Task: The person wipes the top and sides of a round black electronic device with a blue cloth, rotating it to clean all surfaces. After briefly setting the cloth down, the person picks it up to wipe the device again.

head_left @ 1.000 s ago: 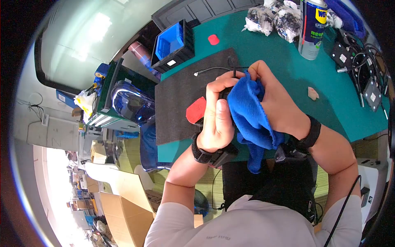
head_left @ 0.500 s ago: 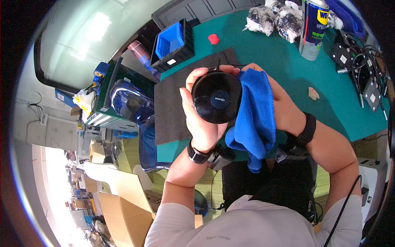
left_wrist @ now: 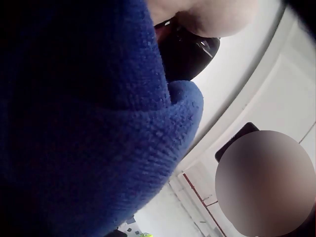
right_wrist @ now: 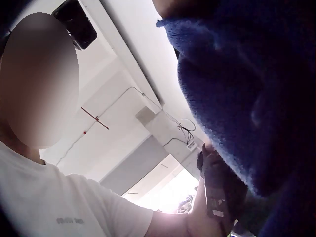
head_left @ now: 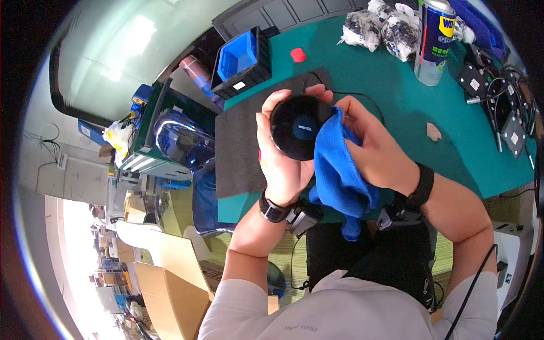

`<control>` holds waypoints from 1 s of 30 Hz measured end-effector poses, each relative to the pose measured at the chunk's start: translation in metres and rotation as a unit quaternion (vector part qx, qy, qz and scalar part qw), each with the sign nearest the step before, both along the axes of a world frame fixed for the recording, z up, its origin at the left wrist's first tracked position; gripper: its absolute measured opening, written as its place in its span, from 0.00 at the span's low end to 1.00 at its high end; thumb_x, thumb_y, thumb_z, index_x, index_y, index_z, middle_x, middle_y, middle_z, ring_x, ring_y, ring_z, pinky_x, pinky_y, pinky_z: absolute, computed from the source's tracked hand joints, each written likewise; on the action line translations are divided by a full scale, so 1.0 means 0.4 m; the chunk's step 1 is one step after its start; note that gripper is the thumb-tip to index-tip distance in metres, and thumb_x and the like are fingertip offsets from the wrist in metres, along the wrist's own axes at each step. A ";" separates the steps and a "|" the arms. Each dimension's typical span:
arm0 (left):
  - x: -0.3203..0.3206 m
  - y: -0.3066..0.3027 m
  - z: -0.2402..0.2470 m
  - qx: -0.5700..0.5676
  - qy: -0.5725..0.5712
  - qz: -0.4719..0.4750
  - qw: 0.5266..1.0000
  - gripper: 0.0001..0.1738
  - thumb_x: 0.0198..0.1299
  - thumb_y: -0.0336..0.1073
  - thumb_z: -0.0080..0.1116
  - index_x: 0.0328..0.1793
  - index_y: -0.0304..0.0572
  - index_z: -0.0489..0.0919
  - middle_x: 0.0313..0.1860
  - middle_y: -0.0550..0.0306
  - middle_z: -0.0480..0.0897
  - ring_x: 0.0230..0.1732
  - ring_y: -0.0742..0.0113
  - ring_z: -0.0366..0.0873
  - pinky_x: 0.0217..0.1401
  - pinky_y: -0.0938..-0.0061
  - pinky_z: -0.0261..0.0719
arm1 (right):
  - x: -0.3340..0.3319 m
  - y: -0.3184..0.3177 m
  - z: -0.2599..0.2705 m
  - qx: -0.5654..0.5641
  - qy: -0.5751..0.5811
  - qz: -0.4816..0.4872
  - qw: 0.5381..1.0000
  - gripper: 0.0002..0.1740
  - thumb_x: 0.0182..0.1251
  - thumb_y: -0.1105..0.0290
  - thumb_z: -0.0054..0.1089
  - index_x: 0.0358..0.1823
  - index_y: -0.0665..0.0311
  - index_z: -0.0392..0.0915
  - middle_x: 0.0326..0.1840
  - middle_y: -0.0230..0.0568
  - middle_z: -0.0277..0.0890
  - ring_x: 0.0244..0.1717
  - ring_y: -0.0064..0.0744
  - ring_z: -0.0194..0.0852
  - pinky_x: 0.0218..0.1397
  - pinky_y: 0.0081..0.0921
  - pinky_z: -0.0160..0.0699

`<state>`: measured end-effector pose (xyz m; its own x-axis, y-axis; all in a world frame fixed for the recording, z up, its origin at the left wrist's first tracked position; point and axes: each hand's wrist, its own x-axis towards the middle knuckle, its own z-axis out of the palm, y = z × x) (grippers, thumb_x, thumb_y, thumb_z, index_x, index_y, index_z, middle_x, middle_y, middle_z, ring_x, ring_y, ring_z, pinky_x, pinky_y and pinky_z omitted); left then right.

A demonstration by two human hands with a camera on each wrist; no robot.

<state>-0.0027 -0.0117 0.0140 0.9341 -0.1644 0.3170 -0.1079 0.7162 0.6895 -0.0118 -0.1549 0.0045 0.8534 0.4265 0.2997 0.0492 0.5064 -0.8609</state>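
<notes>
My left hand [head_left: 281, 170] holds a round, glossy black device [head_left: 292, 122] from beneath, its fingers curled round the far and left rim. The device's flat face, with a dark blue centre and a small pale mark, is turned up toward the head camera. A thin black cable [head_left: 357, 94] shows beyond it. My right hand [head_left: 377, 156] pinches a blue cloth [head_left: 340, 170], whose upper edge lies against the device's right side; the rest hangs down in folds. In the left wrist view the cloth [left_wrist: 113, 133] covers much of the frame, with a piece of the device [left_wrist: 190, 57] behind it.
A dark grey mat [head_left: 238, 147] lies on the green table [head_left: 396, 113]. At the back stand a black bin [head_left: 242, 79] with a blue tray, a red cap [head_left: 298, 55], wrapped bundles [head_left: 362, 29] and a spray can [head_left: 433, 48]. Black parts with cables [head_left: 498, 102] lie right.
My left hand has turned over, bringing the device's round black face into view. The cloth, first bunched between both hands, has slid over the rim and now overlaps the face's right part.
</notes>
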 end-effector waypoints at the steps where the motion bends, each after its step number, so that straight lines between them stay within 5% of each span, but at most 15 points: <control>1: -0.001 -0.004 -0.004 0.023 -0.013 0.009 1.000 0.25 0.69 0.58 0.31 0.60 0.50 0.64 0.62 0.36 0.68 0.63 0.46 0.68 0.62 0.55 0.71 | 0.005 -0.002 -0.001 -0.033 0.012 -0.021 0.999 0.13 0.61 0.76 0.58 0.40 0.61 0.60 0.39 0.27 0.66 0.42 0.13 0.63 0.46 0.15 0.67; 7: 0.002 0.005 -0.006 0.077 -0.030 0.019 0.996 0.24 0.70 0.56 0.30 0.58 0.50 0.64 0.60 0.36 0.70 0.62 0.47 0.69 0.61 0.56 0.72 | 0.029 -0.013 -0.002 -0.025 -0.025 -0.009 0.999 0.11 0.62 0.74 0.57 0.35 0.61 0.62 0.38 0.26 0.65 0.40 0.13 0.61 0.44 0.15 0.67; 9: 0.006 0.014 -0.002 -0.029 0.037 -0.057 0.997 0.24 0.70 0.57 0.29 0.58 0.50 0.64 0.59 0.37 0.70 0.61 0.46 0.70 0.60 0.56 0.73 | 0.037 -0.024 -0.001 -0.029 -0.036 0.010 0.999 0.11 0.63 0.74 0.57 0.35 0.61 0.62 0.39 0.26 0.65 0.41 0.12 0.61 0.43 0.14 0.67; 15: 0.010 0.018 -0.001 -0.002 0.000 -0.052 0.999 0.24 0.70 0.57 0.28 0.57 0.49 0.64 0.58 0.37 0.71 0.58 0.48 0.72 0.58 0.59 0.74 | 0.038 -0.035 0.012 -0.064 0.010 0.086 0.994 0.11 0.62 0.74 0.58 0.39 0.63 0.64 0.38 0.26 0.66 0.41 0.12 0.62 0.44 0.15 0.68; 19: 0.001 0.001 0.001 0.122 -0.096 0.025 0.988 0.23 0.69 0.55 0.34 0.54 0.46 0.68 0.51 0.51 0.75 0.54 0.59 0.74 0.59 0.62 0.71 | 0.030 -0.026 0.008 -0.074 -0.042 0.010 0.996 0.12 0.61 0.76 0.59 0.43 0.66 0.65 0.40 0.30 0.70 0.44 0.15 0.64 0.50 0.17 0.68; 24: 0.005 0.013 -0.001 0.147 -0.091 0.025 0.985 0.22 0.69 0.54 0.34 0.54 0.46 0.68 0.52 0.52 0.75 0.54 0.61 0.74 0.59 0.63 0.72 | 0.036 -0.019 -0.001 -0.121 -0.051 -0.044 0.990 0.12 0.60 0.76 0.59 0.42 0.66 0.65 0.41 0.31 0.71 0.43 0.17 0.65 0.51 0.18 0.67; 26: 0.014 0.023 -0.007 0.075 -0.032 -0.027 0.996 0.22 0.69 0.53 0.33 0.55 0.48 0.68 0.55 0.47 0.74 0.56 0.56 0.73 0.60 0.61 0.71 | 0.052 -0.030 -0.006 -0.028 -0.021 0.039 0.999 0.11 0.60 0.77 0.59 0.38 0.64 0.65 0.38 0.29 0.69 0.42 0.16 0.65 0.49 0.17 0.68; 30: 0.031 0.026 -0.012 0.019 -0.012 -0.070 0.997 0.22 0.70 0.53 0.32 0.56 0.48 0.68 0.57 0.39 0.73 0.58 0.45 0.71 0.61 0.57 0.71 | 0.057 -0.043 -0.004 -0.105 -0.001 0.052 0.993 0.11 0.60 0.78 0.59 0.34 0.63 0.63 0.36 0.29 0.69 0.43 0.16 0.65 0.49 0.17 0.68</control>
